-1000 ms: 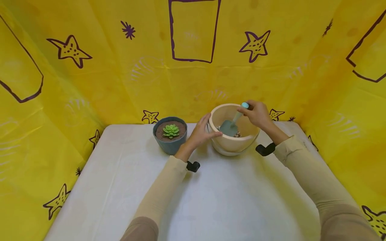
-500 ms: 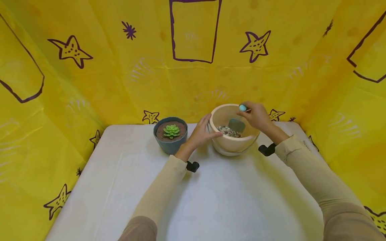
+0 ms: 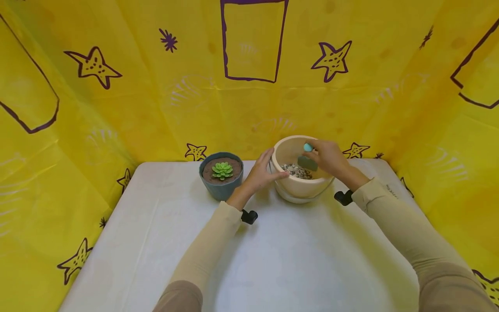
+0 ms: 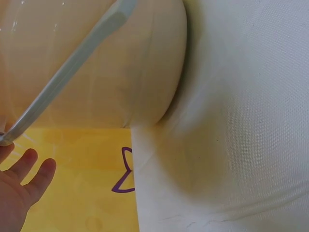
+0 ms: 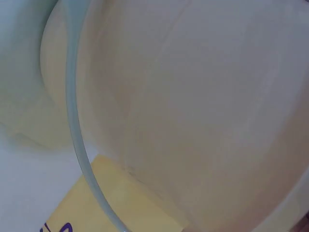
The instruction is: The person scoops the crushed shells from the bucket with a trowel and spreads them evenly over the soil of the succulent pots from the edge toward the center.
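Note:
A cream bucket (image 3: pixel 298 189) holding grey-white gravel (image 3: pixel 295 170) stands at the table's back. Its left side meets my left hand (image 3: pixel 262 173), fingers along the outer wall and thumb across the front rim. In the left wrist view, several spread fingers of that hand (image 4: pixel 21 191) show by the bucket's grey handle (image 4: pixel 63 79). My right hand (image 3: pixel 331 159) pinches a small shovel by its blue-tipped grip over the bucket; the grey-green shovel blade (image 3: pixel 308 163) is inside, above the gravel. The right wrist view shows only the bucket wall (image 5: pixel 183 96) and its handle (image 5: pixel 72 101).
Left of the bucket is a blue-grey pot (image 3: pixel 220 190) with brown soil and a green succulent (image 3: pixel 222 170). A white cloth covers the table (image 3: pixel 273 260). Yellow printed curtains (image 3: pixel 249 108) hang close behind and at both sides.
The shovel blade has lifted off the gravel and shifted right, uncovering the gravel. My right hand has turned and come slightly lower. My left hand stays on the bucket.

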A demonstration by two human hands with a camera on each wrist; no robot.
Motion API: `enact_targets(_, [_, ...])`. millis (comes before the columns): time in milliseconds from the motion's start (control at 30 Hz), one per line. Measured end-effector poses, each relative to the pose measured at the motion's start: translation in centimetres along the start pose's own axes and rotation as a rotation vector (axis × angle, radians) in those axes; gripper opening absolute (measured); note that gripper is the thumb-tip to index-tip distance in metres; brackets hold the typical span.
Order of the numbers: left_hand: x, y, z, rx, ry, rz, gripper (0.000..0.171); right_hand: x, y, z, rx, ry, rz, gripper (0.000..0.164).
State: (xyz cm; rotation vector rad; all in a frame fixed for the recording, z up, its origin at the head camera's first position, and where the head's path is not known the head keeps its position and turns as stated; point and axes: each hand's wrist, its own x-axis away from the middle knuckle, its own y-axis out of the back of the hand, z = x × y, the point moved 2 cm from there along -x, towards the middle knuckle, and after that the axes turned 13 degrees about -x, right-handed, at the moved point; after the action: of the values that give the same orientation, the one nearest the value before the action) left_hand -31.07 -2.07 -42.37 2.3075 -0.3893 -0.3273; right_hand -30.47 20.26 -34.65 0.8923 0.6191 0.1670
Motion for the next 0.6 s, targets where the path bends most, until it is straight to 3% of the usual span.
enact_targets(233, [0.2,0.4,0.0,-0.006,0.006,-0.015,0.103,-0.9,-0.8,0.4,0.011,0.070,0.045,0.021])
enact_targets(400, [0.0,0.2,0.2,0.002,-0.003,-0.016,0.106,-1.3,-1.1,-0.4,-0.045,-0.043,0.084,0.021])
enact_targets(600, [-0.1,-0.1,0.2,0.007,-0.013,-0.013,0.107,-1.0,-0.7,-1.4,-0.100,-0.160,0.022,0.029])
